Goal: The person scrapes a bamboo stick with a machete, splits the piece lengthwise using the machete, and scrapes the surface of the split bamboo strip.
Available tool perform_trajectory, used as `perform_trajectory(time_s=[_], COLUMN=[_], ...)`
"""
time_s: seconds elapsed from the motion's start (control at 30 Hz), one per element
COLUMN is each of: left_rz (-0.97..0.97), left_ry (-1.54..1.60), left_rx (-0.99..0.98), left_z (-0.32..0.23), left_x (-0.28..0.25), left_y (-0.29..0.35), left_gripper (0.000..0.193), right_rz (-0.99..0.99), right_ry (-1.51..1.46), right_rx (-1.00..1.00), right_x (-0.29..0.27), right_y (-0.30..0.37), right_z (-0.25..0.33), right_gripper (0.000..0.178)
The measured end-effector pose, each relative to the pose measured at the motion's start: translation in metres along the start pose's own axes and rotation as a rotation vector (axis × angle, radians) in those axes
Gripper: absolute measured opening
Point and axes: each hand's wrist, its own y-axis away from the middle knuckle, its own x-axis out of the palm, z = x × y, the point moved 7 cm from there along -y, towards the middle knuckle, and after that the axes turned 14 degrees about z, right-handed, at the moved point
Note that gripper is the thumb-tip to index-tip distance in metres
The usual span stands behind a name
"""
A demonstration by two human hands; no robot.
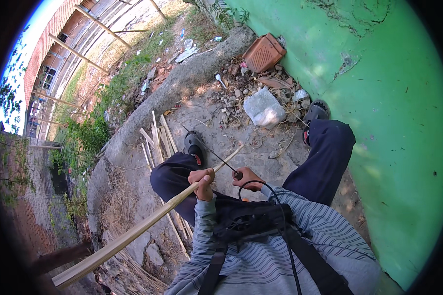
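My left hand (203,182) is closed around a long pale bamboo strip (133,233) that runs from the lower left up to a thin tip near my right knee. My right hand (245,177) grips the handle of a thin dark blade (209,150) whose point reaches up toward my left foot. The blade crosses the strip just past my left hand. Both hands sit close together above my lap, between my dark trouser legs.
Several cut bamboo strips (158,140) lie on the ground by my left sandal (194,145). A green wall (379,98) rises on the right. Rubble, a white sack (264,109) and a broken clay tile (264,52) lie ahead. A concrete kerb (147,108) curves left.
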Motion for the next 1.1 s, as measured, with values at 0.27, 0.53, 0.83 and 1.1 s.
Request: perform_trajectory(time_s=[0.27,0.53,0.83,1.1], left_rz=[0.003,-0.016,-0.154,-0.459], left_ry=[0.006,0.026,0.019,-0.029], left_rx=[0.002,-0.152,-0.168,-0.070], left_z=[-0.002,0.007,0.022,0.012], left_x=[0.005,0.009,0.002,-0.003], left_y=[-0.004,0.001,0.010,0.008], left_gripper=[0.045,0.024,0.026,0.011], right_rz=[-0.080,0.092,-0.162,0.068], right_ry=[0.096,-0.076,0.062,-0.115], right_rx=[0.125,-0.104,0.115,-0.101], right_x=[-0.017,-0.005,-0.021,0.009], right_y=[-0.006,-0.002,-0.001,-0.003], right_z=[-0.023,0.017,-0.026,0.019], right_gripper=[0.021,0.028,0.030,0.020])
